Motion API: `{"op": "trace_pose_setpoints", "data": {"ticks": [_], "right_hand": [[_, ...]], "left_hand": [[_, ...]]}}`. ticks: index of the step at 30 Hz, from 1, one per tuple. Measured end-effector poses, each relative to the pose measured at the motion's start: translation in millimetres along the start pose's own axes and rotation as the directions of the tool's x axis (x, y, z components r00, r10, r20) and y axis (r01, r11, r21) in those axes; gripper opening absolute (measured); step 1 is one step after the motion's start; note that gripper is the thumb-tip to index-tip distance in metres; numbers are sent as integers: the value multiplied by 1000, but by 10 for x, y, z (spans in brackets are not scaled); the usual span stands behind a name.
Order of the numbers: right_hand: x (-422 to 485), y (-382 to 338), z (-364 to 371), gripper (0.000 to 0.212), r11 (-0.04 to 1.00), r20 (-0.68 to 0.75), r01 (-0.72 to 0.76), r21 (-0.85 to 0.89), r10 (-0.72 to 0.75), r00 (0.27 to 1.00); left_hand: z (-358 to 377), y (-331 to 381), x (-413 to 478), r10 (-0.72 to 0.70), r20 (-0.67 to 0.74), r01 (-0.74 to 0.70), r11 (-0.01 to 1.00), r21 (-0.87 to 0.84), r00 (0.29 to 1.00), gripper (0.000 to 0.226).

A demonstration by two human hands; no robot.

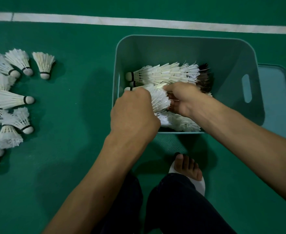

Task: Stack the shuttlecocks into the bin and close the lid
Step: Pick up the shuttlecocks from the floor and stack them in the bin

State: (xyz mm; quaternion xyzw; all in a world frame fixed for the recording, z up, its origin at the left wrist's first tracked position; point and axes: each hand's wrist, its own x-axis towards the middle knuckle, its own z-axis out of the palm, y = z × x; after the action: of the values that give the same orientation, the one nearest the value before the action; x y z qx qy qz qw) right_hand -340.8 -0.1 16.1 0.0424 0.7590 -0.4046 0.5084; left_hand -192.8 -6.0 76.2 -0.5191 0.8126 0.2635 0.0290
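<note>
gripping shuttlecock stack [159,98] inside bin [231,53]

Bin [237,53] right half lies open; nested shuttlecock rows [166,73] crowd its left.

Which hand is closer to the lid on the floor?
Right. The right hand is in the bin, nearer the lid lying beyond its right wall. The left hand is over the bin's left edge, farther away.
</note>
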Motion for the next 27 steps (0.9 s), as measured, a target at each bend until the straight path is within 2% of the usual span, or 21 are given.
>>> {"op": "trace_pose_setpoints", "data": {"ticks": [2,5,7,12,15,18,19,21,24,27], "right_hand": [[10,-43,68,23,999,1,31,-40,-31,1000],[-42,-133,26,9,987,51,54,-152,-47,998],[-104,-160,-99,17,973,88,71,-220,-53,995],[-382,-104,-528,35,927,12,280,-250,-287,958],[-617,-15,-690,38,860,162,385,-336,-350,923],[-670,80,-717,31,785,279,461,-413,-373,885],[-633,85,-728,26,779,258,460,-427,-382,887],[-526,57,-775,20,815,111,404,-415,-396,912],[-401,-16,-814,23,863,-112,322,-390,-392,913],[-310,-58,-703,15,888,-131,278,-367,-345,929]], "left_hand": [[-5,23,-5,0,-2,0,1000,8,1000,19],[9,21,-7,12,8,-12,1000,11,1000,17],[26,13,-4,21,15,-21,1000,2,1000,17],[85,21,16,60,70,-55,996,-66,996,9],[134,65,26,90,79,-81,991,-108,993,11],[156,137,20,119,80,-104,981,-163,990,13],[155,147,14,127,74,-111,977,-184,989,13],[142,143,-2,130,39,-118,968,-222,991,14],[94,93,1,90,14,-85,978,-190,996,37],[83,54,71,39,61,-35,996,-78,997,60]]}}
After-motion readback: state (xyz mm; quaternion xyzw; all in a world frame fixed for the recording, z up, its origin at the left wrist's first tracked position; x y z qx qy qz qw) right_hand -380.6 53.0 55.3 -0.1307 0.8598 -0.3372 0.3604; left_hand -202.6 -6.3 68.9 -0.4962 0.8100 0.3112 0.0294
